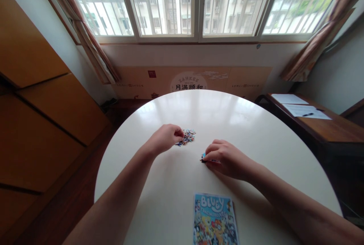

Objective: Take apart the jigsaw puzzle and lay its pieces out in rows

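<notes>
Pinching a puzzle piece in right hand, left hand gripping pile of pieces, round table

A round white table with a glossy top mirrors the window light. Near its middle lies a small heap of colourful puzzle pieces. Just right of the heap, a small blue piece sits on the top, held at the fingertips of the right hand, and a printed Bluey picture sheet lies flat at the near edge.
</notes>
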Action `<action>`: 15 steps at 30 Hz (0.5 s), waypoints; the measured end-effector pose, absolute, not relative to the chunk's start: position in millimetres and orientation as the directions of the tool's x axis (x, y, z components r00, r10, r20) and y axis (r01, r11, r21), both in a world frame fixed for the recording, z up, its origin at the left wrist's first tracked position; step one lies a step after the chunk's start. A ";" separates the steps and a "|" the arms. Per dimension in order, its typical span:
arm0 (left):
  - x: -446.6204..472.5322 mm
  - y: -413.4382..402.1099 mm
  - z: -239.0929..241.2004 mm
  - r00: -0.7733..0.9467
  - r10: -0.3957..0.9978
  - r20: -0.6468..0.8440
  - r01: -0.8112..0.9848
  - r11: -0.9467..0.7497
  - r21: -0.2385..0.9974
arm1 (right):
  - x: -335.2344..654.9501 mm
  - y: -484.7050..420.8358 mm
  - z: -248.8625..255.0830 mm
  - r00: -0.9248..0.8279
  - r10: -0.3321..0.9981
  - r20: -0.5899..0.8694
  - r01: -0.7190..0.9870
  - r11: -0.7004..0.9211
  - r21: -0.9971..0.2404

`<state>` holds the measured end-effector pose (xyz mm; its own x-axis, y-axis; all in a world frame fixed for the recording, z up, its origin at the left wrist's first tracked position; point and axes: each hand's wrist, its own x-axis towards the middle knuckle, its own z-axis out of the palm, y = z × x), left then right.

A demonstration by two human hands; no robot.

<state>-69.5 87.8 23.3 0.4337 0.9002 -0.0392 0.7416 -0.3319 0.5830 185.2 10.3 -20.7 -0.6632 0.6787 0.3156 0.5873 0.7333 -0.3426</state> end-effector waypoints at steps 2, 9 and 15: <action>-69.8 90.0 20.1 0.429 0.903 -0.029 0.749 -0.338 0.571 | 184.7 9.8 -20.1 -0.662 0.679 0.318 0.586 0.733 -0.344; -57.2 86.2 8.5 0.479 0.878 -0.013 0.744 -0.398 0.537 | 183.4 8.0 -20.6 -0.667 0.670 0.325 0.577 0.741 -0.342; -51.5 81.0 14.8 0.406 0.913 0.050 0.830 -0.391 0.398 | 182.0 8.6 -22.1 -0.670 0.672 0.317 0.580 0.740 -0.341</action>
